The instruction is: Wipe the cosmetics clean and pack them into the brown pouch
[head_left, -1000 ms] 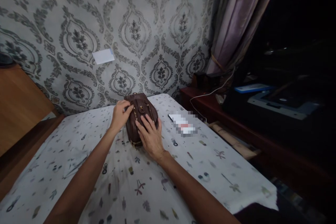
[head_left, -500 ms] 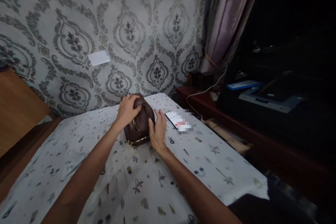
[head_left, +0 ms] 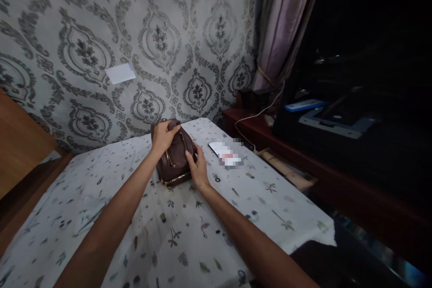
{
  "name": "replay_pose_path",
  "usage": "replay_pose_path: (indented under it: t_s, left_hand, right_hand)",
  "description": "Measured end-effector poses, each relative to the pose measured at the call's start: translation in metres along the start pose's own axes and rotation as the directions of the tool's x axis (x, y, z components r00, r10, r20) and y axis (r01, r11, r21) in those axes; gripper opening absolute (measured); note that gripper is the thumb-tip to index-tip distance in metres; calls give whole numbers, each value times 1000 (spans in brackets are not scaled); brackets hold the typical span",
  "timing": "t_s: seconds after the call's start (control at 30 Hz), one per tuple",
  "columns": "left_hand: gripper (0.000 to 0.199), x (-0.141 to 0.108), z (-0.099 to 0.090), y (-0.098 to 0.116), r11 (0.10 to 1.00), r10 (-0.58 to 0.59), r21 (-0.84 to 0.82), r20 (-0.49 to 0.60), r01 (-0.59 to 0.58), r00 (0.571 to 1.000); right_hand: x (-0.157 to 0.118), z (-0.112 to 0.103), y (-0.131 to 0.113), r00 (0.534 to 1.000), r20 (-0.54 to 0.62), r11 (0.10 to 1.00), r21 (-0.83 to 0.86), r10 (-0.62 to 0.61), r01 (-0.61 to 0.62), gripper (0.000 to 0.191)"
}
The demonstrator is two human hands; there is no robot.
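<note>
A small dark brown bag [head_left: 178, 155] with gold zippers stands on the patterned cloth [head_left: 182, 209]. My left hand [head_left: 163, 136] is closed on the top of the bag, its thumb and fingers pinching what looks like the handle. At the bag's right side is my right hand [head_left: 199, 165], thumb on the front and fingers curled round the edge. The bag's far side and part of its top are hidden. To the right of my right hand lies a phone [head_left: 221, 150] with a lit, partly blurred screen.
Behind the table is a patterned wall with a white card [head_left: 120, 73] on it. A dark red cabinet [head_left: 248, 122] with a white cable [head_left: 261, 114] runs along the right, with an open drawer [head_left: 286, 171]. Wooden furniture [head_left: 25, 144] borders the left.
My left hand has closed on the bag's top, where its fingers lay spread before. My right fingers have curled round the bag's side. The whole view has shifted slightly.
</note>
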State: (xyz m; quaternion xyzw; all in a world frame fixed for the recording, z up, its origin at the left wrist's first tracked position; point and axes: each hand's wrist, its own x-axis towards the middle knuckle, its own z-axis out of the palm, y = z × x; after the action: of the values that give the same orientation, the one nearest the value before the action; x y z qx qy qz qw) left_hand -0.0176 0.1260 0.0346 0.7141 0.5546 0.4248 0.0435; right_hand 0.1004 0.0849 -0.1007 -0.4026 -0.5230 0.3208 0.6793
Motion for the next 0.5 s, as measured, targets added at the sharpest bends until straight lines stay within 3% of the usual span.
replay_pose_path:
  t_s: [0.2,0.3,0.4,0.5]
  left_hand:
    - [22,0,1,-2,997,11,-81,2,-11,1000]
    - [21,0,1,-2,994,2,-107,4,-2,1000]
    - [20,0,0,-2,992,-6,-123,4,6,1000]
    - [21,-1,-1,0,992,-9,-128,2,9,1000]
  right_hand:
    - [1,-3,1,999,20,995,-92,-27,28,53]
    - [8,-15,-1,988,148,997,-48,-53,60,63]
    - [15,-27,-3,941,336,999,47,-31,16,78]
    - [17,-29,-1,924,381,999,51,-16,-4,82]
